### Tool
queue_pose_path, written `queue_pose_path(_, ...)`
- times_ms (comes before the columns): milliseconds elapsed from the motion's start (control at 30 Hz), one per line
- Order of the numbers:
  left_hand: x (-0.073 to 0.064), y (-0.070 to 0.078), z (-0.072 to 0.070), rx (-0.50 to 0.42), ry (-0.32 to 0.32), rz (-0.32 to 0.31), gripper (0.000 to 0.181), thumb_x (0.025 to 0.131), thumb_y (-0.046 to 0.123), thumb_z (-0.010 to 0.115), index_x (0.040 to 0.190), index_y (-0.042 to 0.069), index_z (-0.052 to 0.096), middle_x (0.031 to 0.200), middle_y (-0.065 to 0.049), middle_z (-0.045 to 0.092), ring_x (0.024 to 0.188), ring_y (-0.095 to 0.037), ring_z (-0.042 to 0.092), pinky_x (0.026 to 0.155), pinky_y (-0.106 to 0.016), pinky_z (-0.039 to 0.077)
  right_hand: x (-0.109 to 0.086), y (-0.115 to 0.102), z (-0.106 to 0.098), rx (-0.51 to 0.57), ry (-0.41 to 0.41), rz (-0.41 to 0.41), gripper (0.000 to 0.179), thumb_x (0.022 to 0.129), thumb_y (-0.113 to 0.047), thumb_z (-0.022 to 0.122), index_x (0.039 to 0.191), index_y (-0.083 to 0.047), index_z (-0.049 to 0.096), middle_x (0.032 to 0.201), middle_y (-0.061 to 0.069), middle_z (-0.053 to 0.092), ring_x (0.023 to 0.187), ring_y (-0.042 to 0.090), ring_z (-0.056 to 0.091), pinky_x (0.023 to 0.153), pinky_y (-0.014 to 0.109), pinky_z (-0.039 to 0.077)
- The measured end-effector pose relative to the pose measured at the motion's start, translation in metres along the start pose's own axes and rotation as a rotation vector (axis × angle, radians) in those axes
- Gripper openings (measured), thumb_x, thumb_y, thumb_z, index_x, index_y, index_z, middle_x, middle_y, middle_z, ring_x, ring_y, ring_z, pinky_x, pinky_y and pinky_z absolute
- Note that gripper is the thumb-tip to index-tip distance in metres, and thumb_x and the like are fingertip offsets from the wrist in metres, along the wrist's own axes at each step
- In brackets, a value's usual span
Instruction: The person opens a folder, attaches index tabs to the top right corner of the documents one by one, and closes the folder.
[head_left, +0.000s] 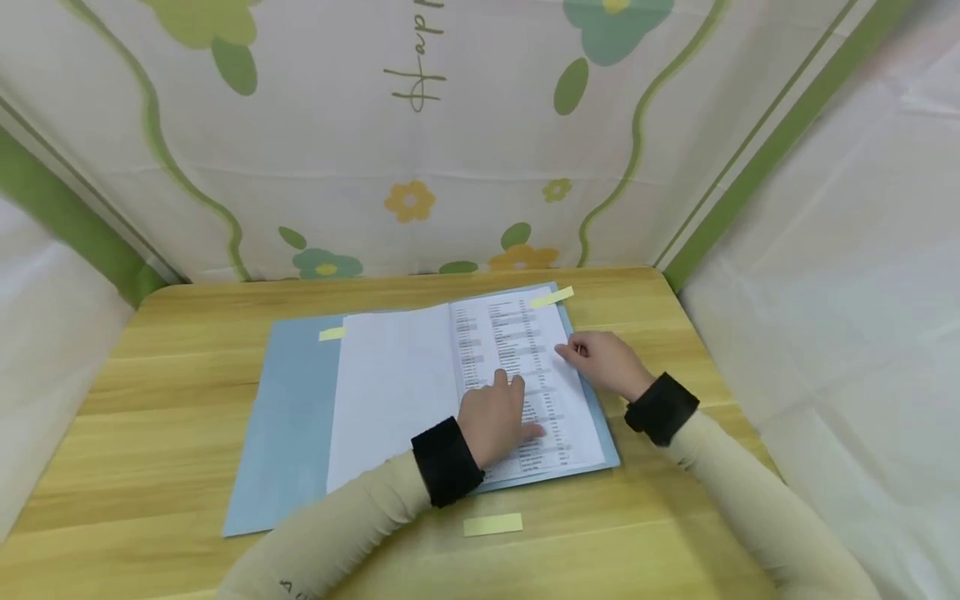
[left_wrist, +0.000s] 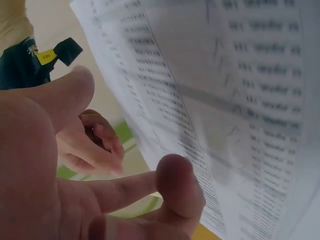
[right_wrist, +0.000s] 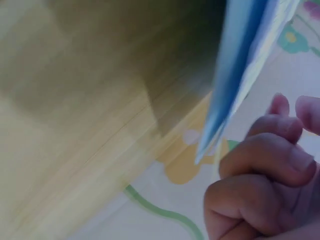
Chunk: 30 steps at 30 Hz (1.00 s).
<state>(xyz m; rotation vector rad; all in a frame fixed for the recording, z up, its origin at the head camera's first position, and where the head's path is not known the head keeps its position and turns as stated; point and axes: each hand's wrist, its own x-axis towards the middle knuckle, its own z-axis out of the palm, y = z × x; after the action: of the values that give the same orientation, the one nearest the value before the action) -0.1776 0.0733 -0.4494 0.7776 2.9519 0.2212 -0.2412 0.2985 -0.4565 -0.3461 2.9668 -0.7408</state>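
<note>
A light blue folder (head_left: 292, 400) lies spread on the wooden table with white sheets in it. Its left sheet (head_left: 393, 375) is blank; the right sheet (head_left: 585, 412) carries printed columns of small text. My left hand (head_left: 491, 417) rests over the printed sheet, with fingers loosely extended. In the left wrist view, a bent finger (left_wrist: 177, 185) overlaps the print. My right hand (head_left: 606, 362) is by the right edge of that sheet, fingers curled. The right wrist view shows those fingers (right_wrist: 262, 155) beside the folder edge (right_wrist: 220, 110), holding nothing visible.
Yellow strips stick out at the folder's top right (head_left: 552, 297) and the blank sheet's left edge (head_left: 331, 333). Another yellow strip (head_left: 492, 524) lies on the table (head_left: 600, 533) before the folder. A flower-patterned cloth (head_left: 300, 167) hangs behind the table.
</note>
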Motion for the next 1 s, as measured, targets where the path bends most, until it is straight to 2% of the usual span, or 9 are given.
queue_pose_path(133,-0.009,0.005,0.008,0.047,0.023,0.018,0.09,0.082,0.067,0.073,0.138,-0.001,0.057,0.115,-0.018,0.062,0.055,-0.019,0.058,0.046,-0.029,0.047,-0.018,-0.002,0.004,-0.023,-0.016,0.006,0.039,0.103,-0.032,0.061,0.069,-0.014,0.055,0.059,-0.002,0.038,0.054,0.015,0.045,0.053,0.028,0.032)
queue_pose_path(267,-0.012,0.006,0.019,0.088,0.048,0.008,0.096,0.079,0.07,0.073,0.141,-0.001,0.057,0.119,-0.018,0.061,0.055,-0.017,0.059,0.047,-0.028,0.048,-0.028,-0.005,0.011,-0.006,-0.055,0.032,0.039,0.104,-0.036,0.059,0.072,-0.014,0.059,0.059,-0.003,0.04,0.054,0.015,0.046,0.053,0.028,0.034)
queue_pose_path(367,-0.014,0.009,0.024,0.102,0.036,-0.006,0.098,0.079,0.072,0.071,0.142,0.0,0.056,0.129,-0.021,0.059,0.055,-0.017,0.06,0.047,-0.027,0.048,-0.033,-0.006,0.017,0.007,-0.074,0.059,0.04,0.105,-0.038,0.057,0.074,-0.014,0.061,0.06,-0.002,0.042,0.055,0.015,0.047,0.054,0.028,0.035)
queue_pose_path(500,-0.016,0.014,0.03,0.089,0.012,-0.032,0.099,0.078,0.073,0.072,0.143,0.0,0.055,0.14,-0.024,0.056,0.055,-0.018,0.062,0.047,-0.027,0.048,-0.043,-0.003,0.022,0.032,-0.101,0.094,0.043,0.105,-0.04,0.057,0.072,-0.013,0.06,0.06,-0.002,0.042,0.055,0.015,0.048,0.054,0.028,0.036)
queue_pose_path(633,-0.018,0.015,0.034,0.053,-0.007,-0.049,0.1,0.077,0.072,0.074,0.142,-0.002,0.056,0.143,-0.024,0.055,0.053,-0.018,0.06,0.047,-0.027,0.047,-0.056,0.0,0.023,0.063,-0.149,0.124,0.048,0.105,-0.042,0.055,0.07,-0.011,0.06,0.058,-0.004,0.039,0.053,0.014,0.045,0.053,0.027,0.034)
queue_pose_path(833,-0.018,0.014,0.042,-0.01,-0.076,-0.046,0.098,0.08,0.068,0.074,0.141,-0.006,0.054,0.147,-0.027,0.049,0.052,-0.021,0.06,0.049,-0.029,0.049,-0.076,0.009,0.021,0.107,-0.255,0.162,0.051,0.106,-0.044,0.053,0.069,-0.01,0.063,0.057,-0.006,0.038,0.051,0.012,0.038,0.051,0.025,0.03)
queue_pose_path(1000,-0.017,0.015,0.049,-0.001,-0.043,-0.024,0.097,0.077,0.068,0.076,0.138,-0.005,0.055,0.141,-0.027,0.049,0.049,-0.019,0.056,0.046,-0.028,0.048,-0.088,0.015,0.026,0.132,-0.309,0.152,0.05,0.105,-0.046,0.053,0.072,-0.013,0.069,0.059,-0.007,0.041,0.052,0.011,0.038,0.052,0.024,0.03)
